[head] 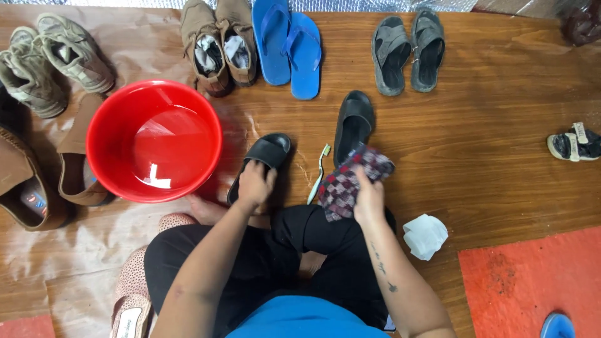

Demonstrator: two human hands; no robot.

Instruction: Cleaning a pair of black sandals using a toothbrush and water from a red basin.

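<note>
The left hand [255,184] is clamped over the heel end of a black slide sandal [263,164] on the wooden floor [476,150]. At three o'clock from it, the right hand [368,199] grips a checked cloth [349,181]. A toothbrush [318,173] lies between them. The second black sandal [353,125] sits at twelve o'clock of the cloth, a red basin [154,141] at nine o'clock, blue flip-flops [289,44] beyond.

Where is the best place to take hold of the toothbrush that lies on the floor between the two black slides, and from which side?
Probably the lower handle of the toothbrush, pinched across its thin width from above. It lies flat, bristle head pointing away from the person, handle end toward the knees. The checked cloth in the right hand crowds its right side, so approach from the left.
</note>
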